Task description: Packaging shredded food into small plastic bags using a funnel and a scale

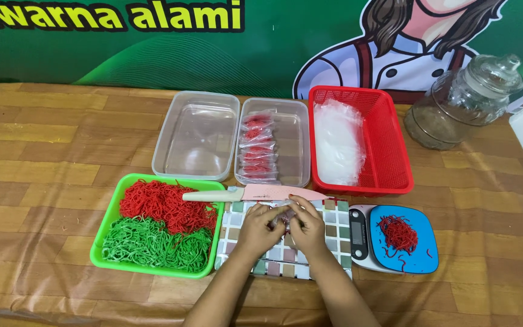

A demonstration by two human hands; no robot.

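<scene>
A wooden table (43,151) under a green banner. Left hand (257,227) and right hand (305,225) both pinch a small clear bag (281,217) over the checked board (286,254); the knife (249,194) lying just beyond might nick it.

Person, two forearms entering near the checked board (334,233): both bare to the frame edge, no sleeves showing. Left hand (258,227) and right hand (305,227): bare, no gloves, rings, watch or bands visible. Nails short, unpainted.
</scene>
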